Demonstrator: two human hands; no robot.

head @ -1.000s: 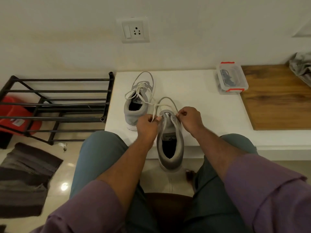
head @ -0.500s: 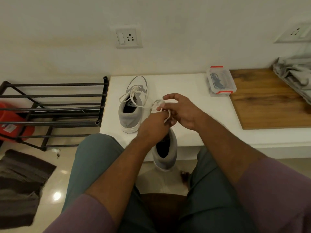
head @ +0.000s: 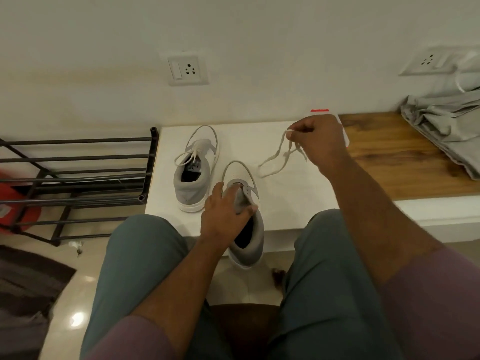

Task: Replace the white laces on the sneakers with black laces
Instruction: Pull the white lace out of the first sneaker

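Right hand (head: 318, 141) pinches freed white lace (head: 278, 158), raised beyond near sneaker (head: 244, 214); left hand (head: 223, 216) grips that sneaker's tongue. Second sneaker (head: 196, 170), left of it, still laced. Risk: near sneaker overhangs ledge; loosening my grip could drop it.

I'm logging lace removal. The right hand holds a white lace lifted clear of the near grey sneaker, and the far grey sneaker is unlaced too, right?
Not quite: the head view shows the far grey sneaker with its white lace threaded. The rest holds: right hand, white lace, near grey sneaker.
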